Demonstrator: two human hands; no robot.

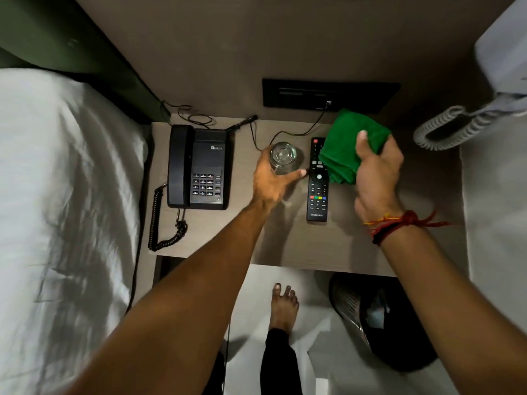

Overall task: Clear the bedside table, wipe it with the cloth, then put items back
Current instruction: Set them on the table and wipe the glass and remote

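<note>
On the bedside table (pixel 285 240), near its back edge and about midway across, a clear glass (pixel 283 157) stands upright. Left hand (pixel 271 182) curled around it from the near side, thumb and fingers on the wall of the glass; whether it is lifted off the surface cannot be told. Just right of the glass, a black remote (pixel 317 192) lies flat, long axis running front to back, top end partly covered. Right hand (pixel 377 178) closed on a folded green cloth (pixel 345 149), thumb pressed on top; cloth sits over the back right corner area and overlaps the upper end of the remote. Red thread bands (pixel 395 225) on the right wrist. Left side of the table: black corded telephone (pixel 196 169), handset in its cradle, coiled cord hanging off the left edge. Thin black cables trail along the back edge. White bedding (pixel 62 195) beside the left edge. Below the front right corner, a dark mesh waste bin (pixel 379 317) on the floor.
</note>
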